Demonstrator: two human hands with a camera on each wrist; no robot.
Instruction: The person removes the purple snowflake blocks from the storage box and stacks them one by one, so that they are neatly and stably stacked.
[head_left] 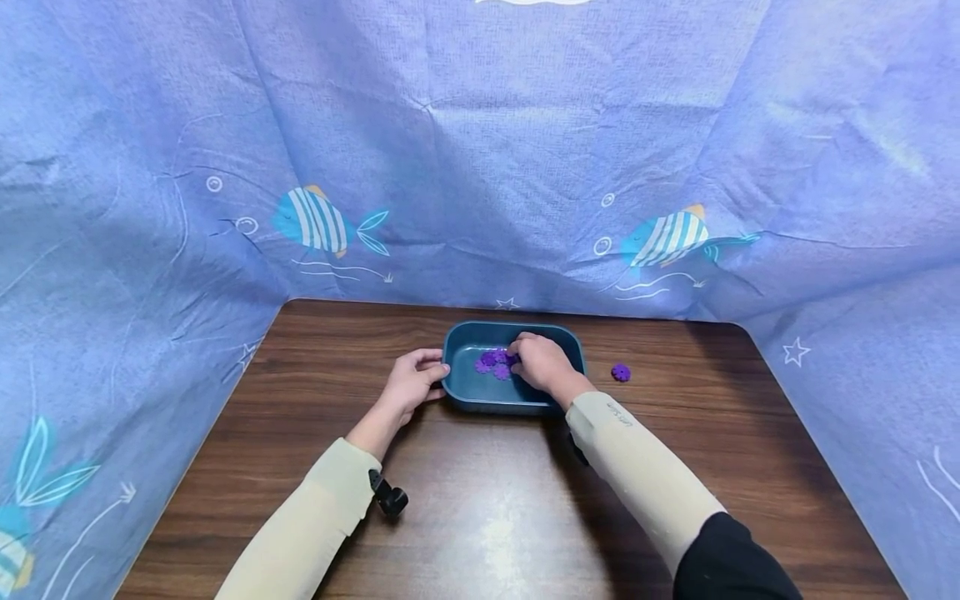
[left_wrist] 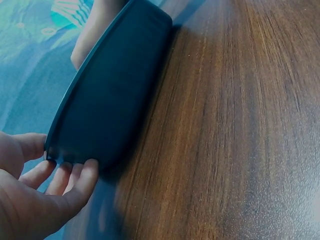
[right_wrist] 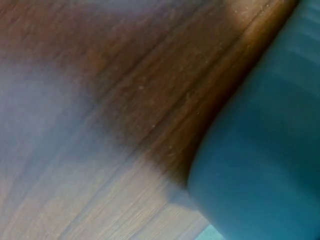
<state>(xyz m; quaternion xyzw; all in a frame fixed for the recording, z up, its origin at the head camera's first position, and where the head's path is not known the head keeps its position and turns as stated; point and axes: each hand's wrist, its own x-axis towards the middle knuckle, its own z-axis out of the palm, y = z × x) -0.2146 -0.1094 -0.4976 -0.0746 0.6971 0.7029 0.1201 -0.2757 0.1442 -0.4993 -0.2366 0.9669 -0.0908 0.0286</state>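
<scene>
A dark teal tray (head_left: 465, 402) stands near the table's back edge with several purple flower-shaped pieces (head_left: 495, 363) on its floor. My left hand (head_left: 408, 385) grips the tray's left end, thumb at the rim and fingers against the outer wall; the left wrist view shows this hand (left_wrist: 45, 195) beside the tray's side wall (left_wrist: 105, 95). My right hand (head_left: 542, 363) reaches inside over the right part, fingertips down at the purple pieces; whether it pinches one is hidden. In the right wrist view only the tray's outer wall (right_wrist: 260, 150) shows, not the hand.
One more purple piece (head_left: 621, 372) lies on the brown wooden table (head_left: 480, 483) to the right of the tray. A blue curtain (head_left: 510, 167) with fish prints hangs behind the table and at both sides. A black strap mount (head_left: 390, 498) is on the left sleeve.
</scene>
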